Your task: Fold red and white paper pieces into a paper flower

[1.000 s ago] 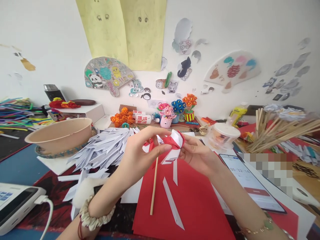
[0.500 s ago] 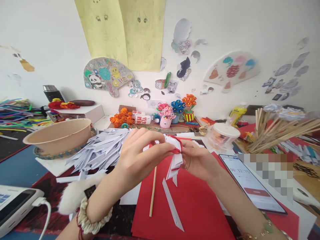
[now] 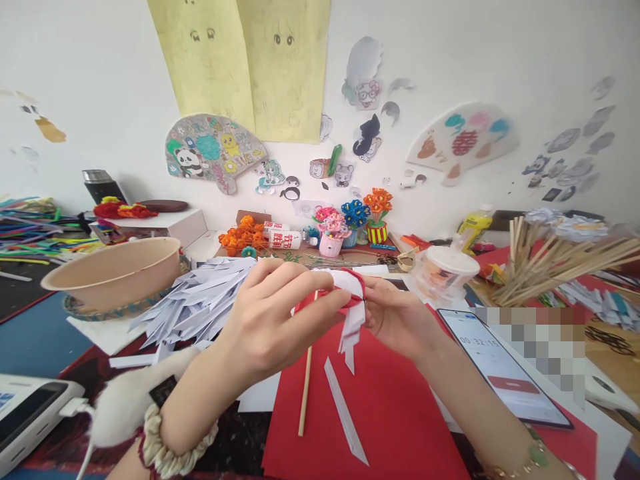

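Between my hands, above the red paper (image 3: 400, 413), is a bundle of folded white paper strips (image 3: 354, 320) with a red strip curved around it. My left hand (image 3: 275, 320) reaches over from the left, its fingers closed on the bundle. On the bundle's other side, my right hand (image 3: 395, 310) pinches the edge by the red strip. Some white ends hang below the fingers. One loose folded white strip (image 3: 346, 410) lies on the red paper. A thin wooden stick (image 3: 305, 393) slants beside it, its upper part partly covered by my left hand.
A heap of folded white strips (image 3: 197, 303) lies left, next to a beige basin (image 3: 115, 270). At right are a phone (image 3: 500, 367), a lidded tub (image 3: 450, 267) and wooden sticks (image 3: 545, 260). A white cabled device (image 3: 37, 413) sits front left; craft flowers (image 3: 356, 217) stand at the back.
My left fingers have shifted slightly on the bundle, and the hanging white ends look narrower. My left forearm has moved a little left. The stick and loose strip lie almost unchanged.
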{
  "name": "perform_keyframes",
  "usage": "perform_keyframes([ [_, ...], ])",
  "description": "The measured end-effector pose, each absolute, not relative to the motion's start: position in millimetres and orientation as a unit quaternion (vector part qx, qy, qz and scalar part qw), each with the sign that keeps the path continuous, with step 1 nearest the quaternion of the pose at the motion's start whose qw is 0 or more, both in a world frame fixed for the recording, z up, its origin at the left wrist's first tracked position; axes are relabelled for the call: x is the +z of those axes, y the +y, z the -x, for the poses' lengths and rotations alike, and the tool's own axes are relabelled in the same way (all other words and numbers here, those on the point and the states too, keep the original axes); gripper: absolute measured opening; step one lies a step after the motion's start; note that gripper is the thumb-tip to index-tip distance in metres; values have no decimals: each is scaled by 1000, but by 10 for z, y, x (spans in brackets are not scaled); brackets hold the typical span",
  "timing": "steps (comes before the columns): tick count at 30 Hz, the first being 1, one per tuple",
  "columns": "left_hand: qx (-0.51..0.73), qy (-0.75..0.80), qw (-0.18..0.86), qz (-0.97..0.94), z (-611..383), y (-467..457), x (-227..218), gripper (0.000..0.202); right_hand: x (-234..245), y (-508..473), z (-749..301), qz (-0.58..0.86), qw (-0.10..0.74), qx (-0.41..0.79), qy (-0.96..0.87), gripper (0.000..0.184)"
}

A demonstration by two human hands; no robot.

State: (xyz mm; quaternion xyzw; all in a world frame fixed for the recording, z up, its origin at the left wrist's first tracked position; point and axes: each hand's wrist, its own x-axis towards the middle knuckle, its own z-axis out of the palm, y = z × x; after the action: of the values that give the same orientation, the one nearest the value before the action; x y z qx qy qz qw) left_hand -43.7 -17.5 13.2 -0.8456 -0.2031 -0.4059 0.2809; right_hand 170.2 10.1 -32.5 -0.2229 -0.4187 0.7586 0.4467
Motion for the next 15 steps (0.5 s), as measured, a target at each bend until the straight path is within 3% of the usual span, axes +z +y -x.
perform_keyframes([
  [5,-390,-189,369,822,480,-157,87,24,-348,91,-1675,226,440,752,-435,22],
  [10,-411,-205,413,787,439,-125,46,15,-295,40,-1638,232,439,682,-538,25],
  [15,-412,-264,414,768,374,-110,37,10,-274,3,-1578,268,447,587,-619,52],
])
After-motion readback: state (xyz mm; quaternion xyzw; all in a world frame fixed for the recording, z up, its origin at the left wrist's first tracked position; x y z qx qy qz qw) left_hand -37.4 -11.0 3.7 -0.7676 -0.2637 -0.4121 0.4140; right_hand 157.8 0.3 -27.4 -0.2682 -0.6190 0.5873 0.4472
